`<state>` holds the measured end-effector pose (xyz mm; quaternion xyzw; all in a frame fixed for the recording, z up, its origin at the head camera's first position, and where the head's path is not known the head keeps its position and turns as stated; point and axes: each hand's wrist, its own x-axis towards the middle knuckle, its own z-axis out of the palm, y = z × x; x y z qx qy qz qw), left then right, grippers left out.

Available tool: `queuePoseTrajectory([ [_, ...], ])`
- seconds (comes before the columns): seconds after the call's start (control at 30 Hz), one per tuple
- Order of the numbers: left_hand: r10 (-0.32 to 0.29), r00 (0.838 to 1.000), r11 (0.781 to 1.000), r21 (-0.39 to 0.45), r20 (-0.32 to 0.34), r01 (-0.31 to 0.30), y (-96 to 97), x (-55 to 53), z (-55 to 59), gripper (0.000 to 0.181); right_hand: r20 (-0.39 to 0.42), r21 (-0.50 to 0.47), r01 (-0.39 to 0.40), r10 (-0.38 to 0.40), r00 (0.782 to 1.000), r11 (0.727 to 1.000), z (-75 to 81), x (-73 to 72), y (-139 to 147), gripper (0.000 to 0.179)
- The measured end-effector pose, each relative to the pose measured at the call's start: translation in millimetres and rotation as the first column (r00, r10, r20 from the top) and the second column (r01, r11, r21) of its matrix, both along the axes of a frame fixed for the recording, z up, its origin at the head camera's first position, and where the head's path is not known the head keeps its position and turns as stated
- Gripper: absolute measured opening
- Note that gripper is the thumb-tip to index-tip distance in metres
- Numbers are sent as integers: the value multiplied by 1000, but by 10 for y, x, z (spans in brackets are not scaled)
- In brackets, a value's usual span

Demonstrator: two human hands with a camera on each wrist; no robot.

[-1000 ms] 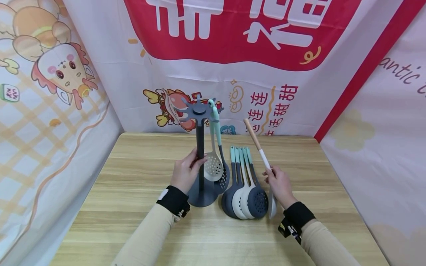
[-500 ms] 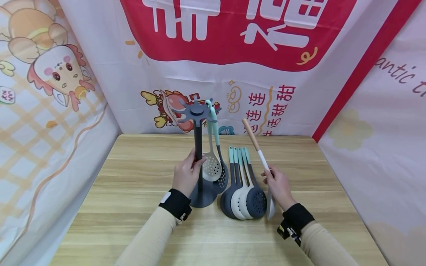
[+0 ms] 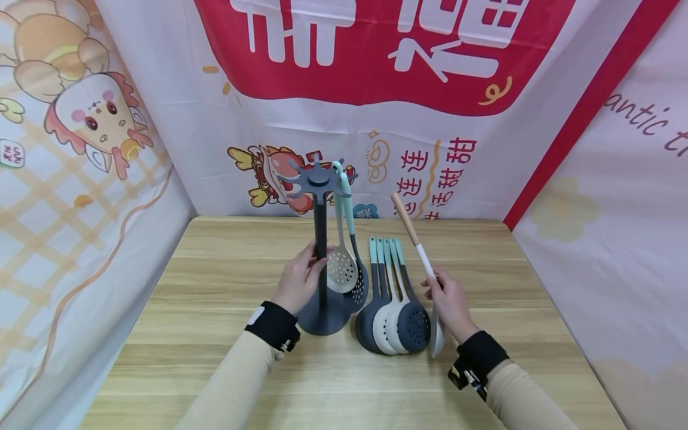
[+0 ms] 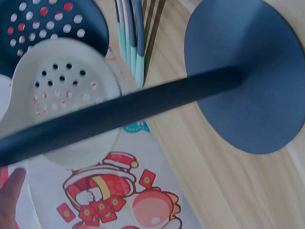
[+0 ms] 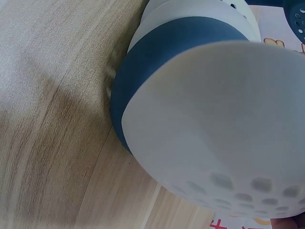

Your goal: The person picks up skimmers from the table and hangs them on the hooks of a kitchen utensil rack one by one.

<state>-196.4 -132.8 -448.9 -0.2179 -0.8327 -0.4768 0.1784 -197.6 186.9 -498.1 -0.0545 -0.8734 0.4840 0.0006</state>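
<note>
My left hand (image 3: 297, 279) holds the post of a dark grey utensil stand (image 3: 322, 230), thumb and fingers around it. Two skimmers hang on the stand's right side: a cream skimmer (image 3: 342, 269) and, behind it, a dark skimmer (image 3: 361, 286), both with mint handles. Their holed heads show beside the post in the left wrist view. My right hand (image 3: 450, 301) grips the handle of a white skimmer (image 5: 214, 119) with a wooden end, tilted head down. In the right wrist view its pale, holed head largely covers the dark head of a utensil (image 5: 157, 71) behind.
Several mint-handled utensils (image 3: 395, 319), dark and cream, lie overlapped in a row between the stand and my right hand. The wooden table (image 3: 236, 251) ends at a printed cloth backdrop (image 3: 258, 113), with more cloth on both sides.
My left hand and wrist have shifted slightly left, uncovering more of the stand's base. The right hand has barely moved, still gripping the white skimmer.
</note>
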Motion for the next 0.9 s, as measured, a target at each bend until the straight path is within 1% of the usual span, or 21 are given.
queuePoseTrajectory([
  [0.1,-59,996,998,21,72,57,-53,-4,19,32,-6,-11,0,0,1000,1000,3,5,5,33],
  [0.23,-111,984,994,35,138,108,-90,-15,32,37,-18,-8,-3,3,1000,1000,12,13,0,33],
  [0.3,-120,979,993,21,163,118,-100,-20,51,39,-20,-3,-5,5,1000,1000,18,21,-5,33],
  [0.37,-123,975,992,5,186,124,-106,-26,73,36,-23,-3,-9,9,1000,1000,20,26,-6,33],
  [0.43,-112,975,993,-16,194,117,-108,-30,94,35,-30,-10,-10,9,1000,1000,21,29,-7,33],
  [0.53,-93,977,994,-37,193,102,-108,-36,103,27,-49,-11,-13,12,999,1000,24,35,-9,32],
  [0.67,-71,981,996,-40,178,79,-106,-38,94,22,-68,-10,-12,12,998,1000,32,42,-17,30],
  [0.77,-43,988,998,-45,146,50,-114,-34,73,21,-75,-14,-12,11,997,1000,31,41,-21,29],
  [0.9,0,997,999,-51,75,4,-136,-22,39,19,-71,-28,-14,12,997,1000,20,37,-21,29],
])
